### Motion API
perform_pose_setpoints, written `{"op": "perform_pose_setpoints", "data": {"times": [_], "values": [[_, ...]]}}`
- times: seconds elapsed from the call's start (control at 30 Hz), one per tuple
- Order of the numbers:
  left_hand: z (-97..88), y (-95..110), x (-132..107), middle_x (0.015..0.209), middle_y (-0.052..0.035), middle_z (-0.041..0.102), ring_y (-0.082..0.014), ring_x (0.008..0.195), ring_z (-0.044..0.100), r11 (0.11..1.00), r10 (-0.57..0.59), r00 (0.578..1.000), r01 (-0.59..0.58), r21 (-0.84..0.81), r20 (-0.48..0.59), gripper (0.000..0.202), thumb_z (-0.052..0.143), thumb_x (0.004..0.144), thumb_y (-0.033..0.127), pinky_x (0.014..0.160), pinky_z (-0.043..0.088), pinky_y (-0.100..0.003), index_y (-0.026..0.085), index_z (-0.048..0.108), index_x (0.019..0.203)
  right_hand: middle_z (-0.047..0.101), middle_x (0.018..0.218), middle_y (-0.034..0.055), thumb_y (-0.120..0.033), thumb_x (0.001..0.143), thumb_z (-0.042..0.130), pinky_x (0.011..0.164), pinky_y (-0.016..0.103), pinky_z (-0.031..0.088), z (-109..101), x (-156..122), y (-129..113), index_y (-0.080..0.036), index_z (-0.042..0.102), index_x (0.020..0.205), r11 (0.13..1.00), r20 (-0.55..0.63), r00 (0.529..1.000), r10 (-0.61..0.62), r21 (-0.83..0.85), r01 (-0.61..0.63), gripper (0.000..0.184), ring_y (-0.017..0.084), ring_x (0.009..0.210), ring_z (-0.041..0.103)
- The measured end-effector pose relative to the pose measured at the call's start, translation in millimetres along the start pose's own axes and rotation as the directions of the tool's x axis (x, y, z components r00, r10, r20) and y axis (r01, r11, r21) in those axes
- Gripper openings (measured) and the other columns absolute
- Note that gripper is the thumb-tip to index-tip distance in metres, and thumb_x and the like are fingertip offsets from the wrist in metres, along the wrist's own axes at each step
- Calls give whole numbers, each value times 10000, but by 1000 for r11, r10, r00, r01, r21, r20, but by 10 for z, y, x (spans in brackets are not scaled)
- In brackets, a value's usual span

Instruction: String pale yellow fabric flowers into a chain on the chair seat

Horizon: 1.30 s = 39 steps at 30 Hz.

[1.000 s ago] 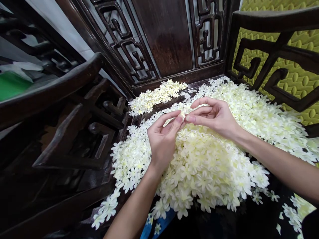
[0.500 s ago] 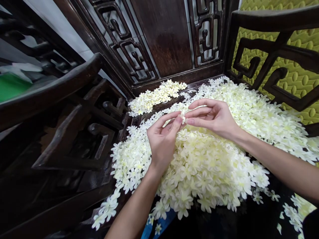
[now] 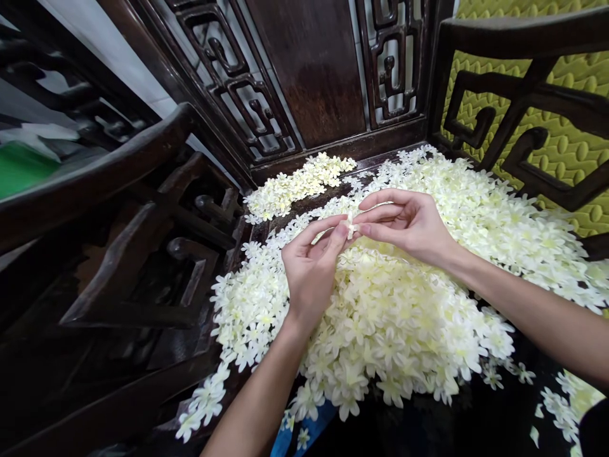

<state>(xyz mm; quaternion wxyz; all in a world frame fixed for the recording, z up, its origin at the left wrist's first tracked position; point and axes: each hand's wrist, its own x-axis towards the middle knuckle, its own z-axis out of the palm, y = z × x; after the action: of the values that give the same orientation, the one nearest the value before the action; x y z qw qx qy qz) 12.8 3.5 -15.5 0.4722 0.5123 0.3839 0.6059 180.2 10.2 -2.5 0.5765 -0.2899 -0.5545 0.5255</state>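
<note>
Between the fingertips of both hands is a small white artificial flower (image 3: 351, 226), seen nearly edge-on. My left hand (image 3: 314, 257) pinches it from the left with thumb and forefinger. From the right, my right hand (image 3: 406, 223) grips it between thumb and fingers, its other fingers loosely curled. Just below the hands rises a thick heap of pale yellow-white flowers (image 3: 380, 324). More white flowers (image 3: 495, 216) spread behind and to the right of my right hand.
The flowers lie on a dark wooden chair with a carved backrest (image 3: 309, 70). Its left armrest (image 3: 95, 158) and right armrest (image 3: 523, 38) flank them. A separate strip of yellowish flowers (image 3: 299, 185) lies by the backrest. Quilted yellow-green fabric (image 3: 566, 146) shows behind the right armrest.
The fingertips have shifted slightly around the small flower, and a little more of it shows between them. The heaps are unchanged.
</note>
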Motion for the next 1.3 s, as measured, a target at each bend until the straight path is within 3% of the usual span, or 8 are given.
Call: {"op": "perform_pose_setpoints", "data": {"times": [0.2,0.33,0.5,0.7,1.3], "values": [[5,-13,-7,1006,-59,765,-198,905,743,998,48,999,-48,51,10,188,779,817,339,832,649,-357,198,795,940,810,855,52,-149,729,845,721,243,641,2,14,5,-148,702,947,1000,-71,997,11,-10,-12,261,148,737,775],[2,-1,-6,993,-55,765,-188,897,739,997,56,998,-56,52,2,216,803,795,338,860,644,-363,198,796,959,814,888,55,-132,711,863,709,222,627,-24,12,20,-154,707,984,1000,-31,1000,-5,-8,5,315,148,775,777],[6,14,2,1012,-70,753,-203,956,733,999,23,1000,-23,-24,13,217,693,893,391,876,636,-375,202,794,921,816,919,61,-162,771,833,790,279,643,-43,11,19,-158,709,1021,998,41,999,-17,53,15,279,177,829,790],[-16,0,-4,976,-52,766,-203,945,741,997,69,998,-69,40,-10,172,810,790,278,893,618,-367,218,788,949,816,893,48,-193,775,840,831,276,638,-43,9,22,-166,721,1020,996,49,999,0,86,-4,274,173,856,789],[-22,-2,-9,993,-46,760,-200,968,736,998,55,998,-54,13,-23,174,816,781,264,936,598,-385,222,771,944,815,880,51,-255,754,862,818,295,640,-45,-3,12,-175,724,1012,999,34,999,19,38,-21,303,185,850,787]]}}
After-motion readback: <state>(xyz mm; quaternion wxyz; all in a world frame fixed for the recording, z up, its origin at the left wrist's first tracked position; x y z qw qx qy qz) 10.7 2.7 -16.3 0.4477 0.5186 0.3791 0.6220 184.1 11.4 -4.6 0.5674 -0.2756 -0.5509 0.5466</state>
